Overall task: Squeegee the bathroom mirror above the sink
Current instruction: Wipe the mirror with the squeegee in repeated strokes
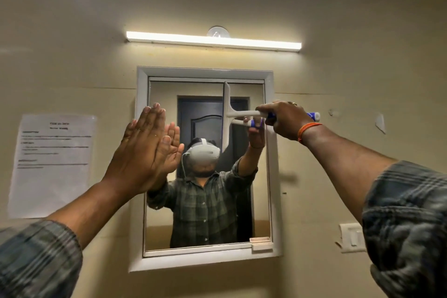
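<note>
The print on the paper notice at nine o'clock is too blurred to read. The right hand covers the middle of the squeegee handle, while both plaid sleeves run out of frame at the bottom corners. The left hand hides part of the mirror frame at its left edge.

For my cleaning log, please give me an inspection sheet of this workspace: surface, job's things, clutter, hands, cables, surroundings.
Surface: mirror in a white frame, on a beige wall; wetness cannot be told.
Job's things: squeegee, blade upright against the upper glass, handle pointing right.
Clutter: small holder at the frame's lower right corner.
Hands: right hand in a closed grip on the squeegee handle; left hand open and flat at the mirror's left edge.
Cables: one thin cable, seen only in the reflection, hanging from the headset.
Surroundings: lit tube light above; printed sheet on the left wall; switch plate on the right.
</note>
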